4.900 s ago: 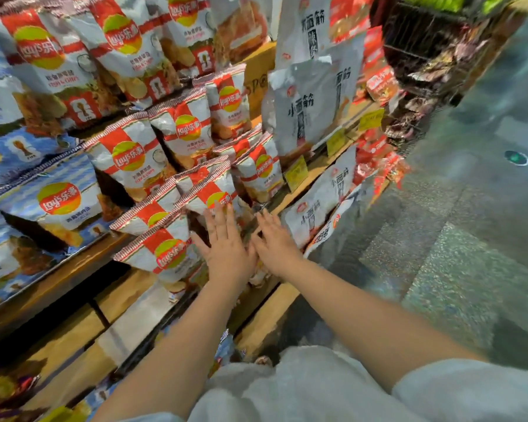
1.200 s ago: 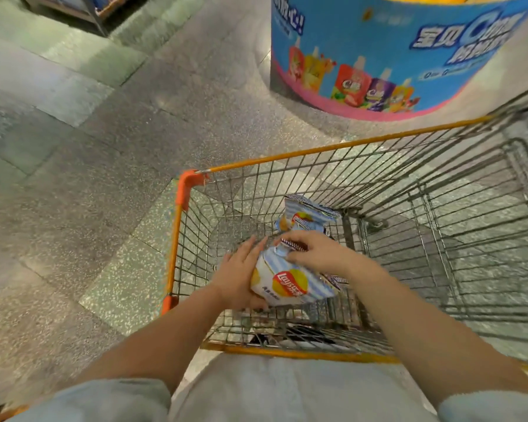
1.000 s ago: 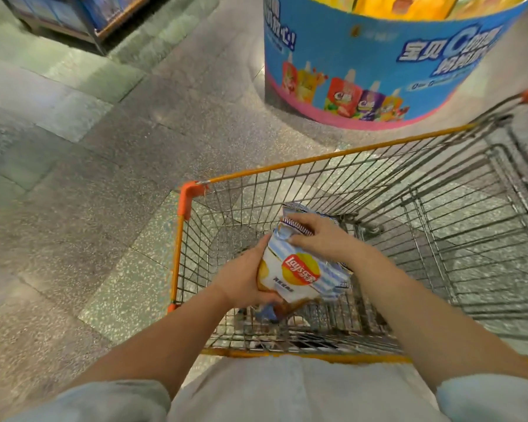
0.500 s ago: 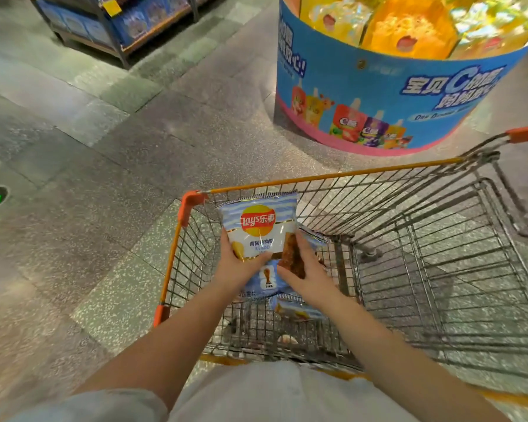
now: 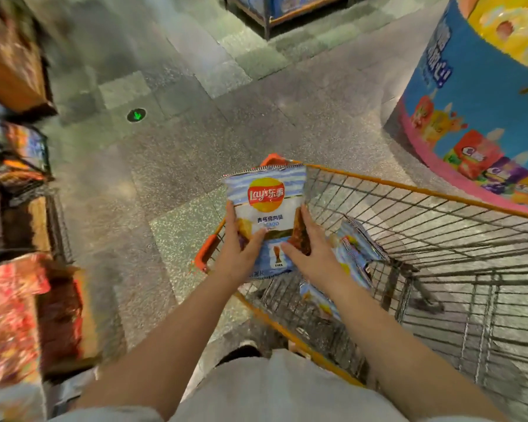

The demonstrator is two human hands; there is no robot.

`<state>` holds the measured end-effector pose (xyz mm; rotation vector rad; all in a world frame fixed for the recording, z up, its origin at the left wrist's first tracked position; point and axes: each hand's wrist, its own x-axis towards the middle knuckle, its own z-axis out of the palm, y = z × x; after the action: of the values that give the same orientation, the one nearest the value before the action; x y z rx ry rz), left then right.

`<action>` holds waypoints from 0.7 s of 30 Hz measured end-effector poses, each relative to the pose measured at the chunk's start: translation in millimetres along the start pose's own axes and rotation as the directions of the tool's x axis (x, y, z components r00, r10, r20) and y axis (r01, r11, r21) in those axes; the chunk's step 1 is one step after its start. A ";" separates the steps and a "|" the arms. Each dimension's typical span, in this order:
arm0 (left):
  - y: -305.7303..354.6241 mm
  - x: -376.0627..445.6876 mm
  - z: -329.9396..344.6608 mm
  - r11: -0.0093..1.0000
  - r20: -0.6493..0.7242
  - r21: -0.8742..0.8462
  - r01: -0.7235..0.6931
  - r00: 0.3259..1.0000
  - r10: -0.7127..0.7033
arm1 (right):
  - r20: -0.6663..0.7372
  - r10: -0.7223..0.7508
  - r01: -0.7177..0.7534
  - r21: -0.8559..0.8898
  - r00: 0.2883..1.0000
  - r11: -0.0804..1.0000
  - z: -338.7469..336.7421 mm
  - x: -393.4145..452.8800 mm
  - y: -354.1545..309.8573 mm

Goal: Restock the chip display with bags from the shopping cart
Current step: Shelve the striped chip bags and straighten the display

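Both hands grip one bag of chips [image 5: 265,220] between them: the left hand [image 5: 238,254] holds its left edge with the thumb laid across the front, and the right hand [image 5: 313,254] holds the right edge the same way, fingers curled behind. The bag stands upright, logo facing the person, its long axis running near to far, top seam at the far end. It is clear of the shopping cart [image 5: 409,190], lifted above the cart's near left corner and hanging partly over the floor [image 5: 171,166].

What the coming move turns on is direction: the shelves [image 5: 22,208] lie well apart to the left, across a strip of bare floor — blurred here, so which slot is free cannot be told. The bag has to travel left from where it is held, and the left hand is the nearer one to that side. I judge a turn of the body leftward is called for, both hands carrying the bag upright so it can go in logo outward.

More bags [image 5: 357,248] lie in the cart just right of the right hand, near its wrist, so the restocking is not finished. A round blue display stand [image 5: 470,102] sits far right, off the bag's path.
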<state>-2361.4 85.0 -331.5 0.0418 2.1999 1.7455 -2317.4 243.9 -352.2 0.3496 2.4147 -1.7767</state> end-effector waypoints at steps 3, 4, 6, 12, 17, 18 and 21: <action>-5.0 -24.9 -34.1 0.998 -0.145 -0.028 -0.048 0.989 0.043 | 0.068 -0.097 0.098 -0.005 0.993 0.995 26.5 -5.6 -18.7; -4.7 -33.1 -44.9 0.997 -0.176 -0.039 -0.064 0.983 0.057 | 0.078 -0.132 0.132 -0.003 0.988 0.991 34.9 -7.4 -25.8; -2.1 -53.0 -67.1 0.993 -0.233 -0.054 -0.105 0.968 0.090 | 0.112 -0.202 0.208 -0.036 0.973 0.978 54.7 -13.3 -43.4; -9.4 -157.5 -148.6 0.975 -0.480 -0.086 -0.204 0.866 0.139 | 0.334 -0.380 0.411 -0.026 0.863 0.911 146.2 -59.2 -99.1; -48.0 -291.7 -229.4 0.989 -0.730 0.021 -0.149 0.674 0.117 | 0.548 -0.411 0.465 0.046 0.728 0.884 269.9 -148.4 -128.1; -58.1 -320.3 -242.8 0.993 -0.766 0.036 -0.110 0.635 0.098 | 0.588 -0.417 0.470 0.069 0.693 0.880 294.1 -169.6 -130.4; -88.8 -406.9 -275.2 0.999 -0.848 0.001 -0.046 0.529 0.026 | 0.705 -0.427 0.485 0.134 0.566 0.864 363.7 -232.0 -131.0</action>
<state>-2036.3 -288.1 -265.8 -1.0107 2.8022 2.0744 -2140.7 -165.6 -286.7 -0.9247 2.0331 -1.5255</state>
